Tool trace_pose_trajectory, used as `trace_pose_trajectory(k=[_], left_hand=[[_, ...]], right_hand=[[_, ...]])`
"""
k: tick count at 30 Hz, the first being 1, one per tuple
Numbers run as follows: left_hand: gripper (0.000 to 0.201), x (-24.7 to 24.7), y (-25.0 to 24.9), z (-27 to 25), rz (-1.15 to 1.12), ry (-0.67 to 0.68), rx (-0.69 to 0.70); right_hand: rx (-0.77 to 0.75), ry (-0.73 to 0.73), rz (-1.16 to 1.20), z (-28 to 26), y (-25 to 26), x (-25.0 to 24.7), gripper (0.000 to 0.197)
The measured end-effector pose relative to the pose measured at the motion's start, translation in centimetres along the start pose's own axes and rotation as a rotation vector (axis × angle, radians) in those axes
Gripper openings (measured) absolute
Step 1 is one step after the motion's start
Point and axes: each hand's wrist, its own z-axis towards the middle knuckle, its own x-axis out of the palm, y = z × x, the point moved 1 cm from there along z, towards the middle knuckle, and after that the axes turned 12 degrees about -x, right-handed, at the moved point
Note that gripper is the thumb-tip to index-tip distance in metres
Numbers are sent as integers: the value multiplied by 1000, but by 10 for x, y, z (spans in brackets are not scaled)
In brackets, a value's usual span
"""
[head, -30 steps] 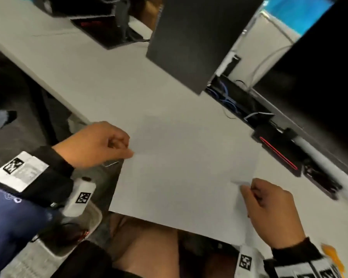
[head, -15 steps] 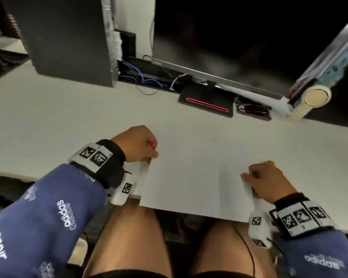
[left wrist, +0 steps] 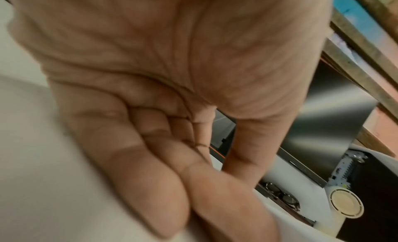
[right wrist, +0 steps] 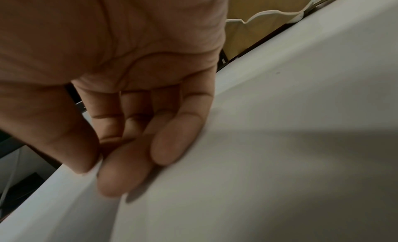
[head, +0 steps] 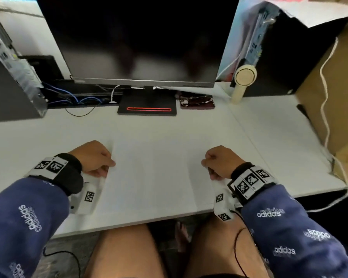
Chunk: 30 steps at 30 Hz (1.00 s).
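Observation:
A white sheet of paper [head: 159, 177] lies flat on the white desk [head: 269, 149] in front of me, hard to tell from the desk surface. My left hand [head: 107, 166] pinches the sheet's left edge, thumb on top and fingers curled. At the sheet's right edge my right hand [head: 207, 167] pinches the same way. In the right wrist view the thumb and fingertips [right wrist: 120, 177] close on the paper [right wrist: 247, 186] edge. The left wrist view shows curled fingers [left wrist: 172, 186] against a pale surface, blurred.
A dark monitor [head: 141, 37] stands at the back on a black base [head: 147, 107] with a red line. A computer case [head: 10, 83] is at the left, cables beside it. Glasses [head: 196, 101], a cream fan [head: 244, 79] and a cardboard box [head: 329, 93] are at the right.
The sheet has come from overhanging the desk's front edge to lying flat on the desk before the monitor. Both hands kept their pinch and moved forward with it.

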Motion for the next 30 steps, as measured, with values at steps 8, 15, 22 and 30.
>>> trace_pose_trajectory(k=[8, 15, 22, 30], left_hand=[[42, 0, 6, 2, -186, 123, -73], [40, 1, 13, 9, -231, 127, -98], [35, 1, 14, 10, -152, 110, -43], [39, 0, 14, 8, -90, 110, 6]], right_hand=[[9, 12, -13, 3, -1, -1, 30], [26, 53, -48, 13, 5, -3, 27], [35, -47, -215, 17, 1, -29, 25], [46, 52, -449, 24, -7, -41, 32]])
